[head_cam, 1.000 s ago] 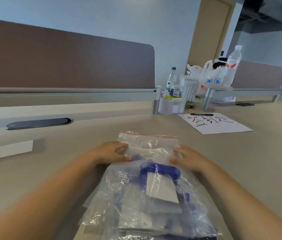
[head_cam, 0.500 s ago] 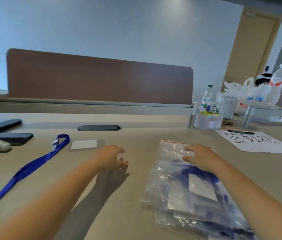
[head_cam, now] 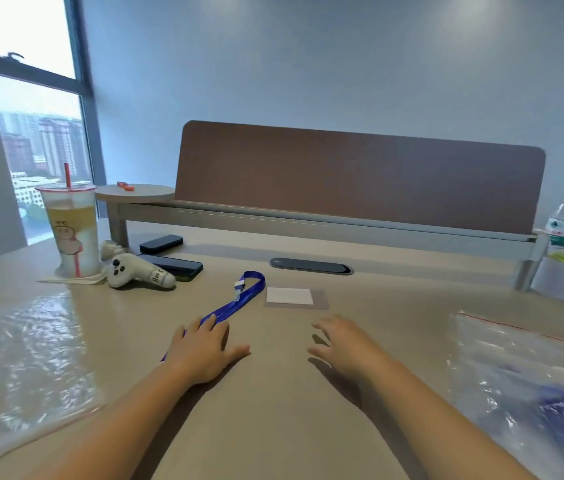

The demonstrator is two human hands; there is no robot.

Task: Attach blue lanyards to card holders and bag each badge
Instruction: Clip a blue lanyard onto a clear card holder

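A blue lanyard [head_cam: 243, 296] with a metal clip at its far end lies on the desk. My left hand [head_cam: 201, 348] lies flat over its middle, fingers straight. Just right of the clip lies a clear card holder [head_cam: 291, 296] with a white card inside. My right hand [head_cam: 344, 342] hovers spread just short of the card holder and holds nothing. At the right edge lies a pile of clear zip bags [head_cam: 530, 382] with bagged badges and blue lanyards inside. An empty clear bag [head_cam: 24, 362] lies flat at the left.
A drink cup with a red straw [head_cam: 72, 230] stands far left, a white plush toy [head_cam: 135, 270] and two dark phones [head_cam: 173, 262] beside it. A brown divider panel [head_cam: 356, 174] closes the desk's far side. A water bottle [head_cam: 563, 218] stands far right.
My view has swung left. Both hands left the bag pile; my left hand moved left onto the lanyard and my right hand moved toward the card holder.
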